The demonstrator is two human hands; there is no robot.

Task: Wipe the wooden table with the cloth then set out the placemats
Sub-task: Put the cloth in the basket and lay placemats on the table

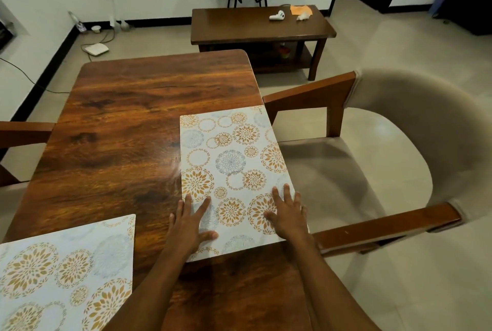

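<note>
A white placemat (229,165) with gold and blue flower circles lies along the right edge of the wooden table (119,123). My left hand (190,224) rests flat on its near left part, fingers spread. My right hand (286,211) presses flat on its near right corner, at the table's edge. A second placemat (66,274) of the same pattern lies at the near left of the table. An orange cloth (300,9) sits on the low table at the back.
An upholstered armchair (386,160) with wooden arms stands close against the table's right side. Another chair arm (24,131) shows at the left. A dark low table (261,27) with a white controller (277,15) stands beyond. Cables and a white box (95,49) lie on the floor.
</note>
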